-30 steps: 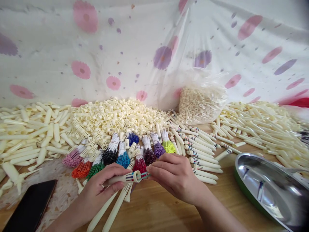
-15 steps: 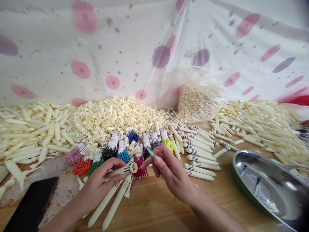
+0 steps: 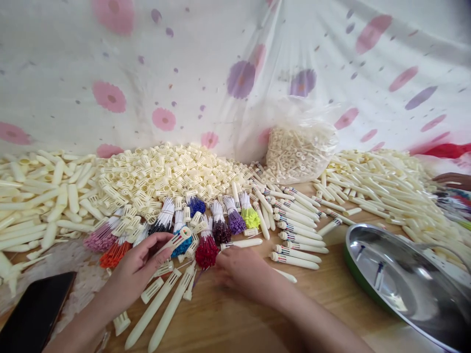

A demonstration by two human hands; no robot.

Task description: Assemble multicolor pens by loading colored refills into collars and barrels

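My left hand (image 3: pixel 142 262) is closed around a cream slotted pen barrel (image 3: pixel 180 239), its open ring end pointing up to the right; coloured pieces show in the slots. My right hand (image 3: pixel 245 274) is low over the table beside the bundle of red-tipped refills (image 3: pixel 206 250). Its fingers point down and are blurred, so I cannot see what they hold. A cream pen (image 3: pixel 246 243) lies just behind that hand. Bundles with purple (image 3: pixel 235 221), yellow (image 3: pixel 250 215) and orange tips (image 3: pixel 115 252) stand in a row. Two long cream pens (image 3: pixel 171 309) lie between my arms.
Slotted cream caps (image 3: pixel 172 171) are heaped at the back. Cream tubes are piled left (image 3: pixel 33 206) and right (image 3: pixel 386 191). Assembled pens (image 3: pixel 300 245) lie in a row near a metal pan (image 3: pixel 401 279). A phone (image 3: pixel 35 314) lies left; another person's hand (image 3: pixel 454 180) shows far right.
My right hand has moved down and left to the table by the red bundle; the small teal pointed piece it held is out of sight. My left hand has tilted the barrel upward. The view has shifted slightly.
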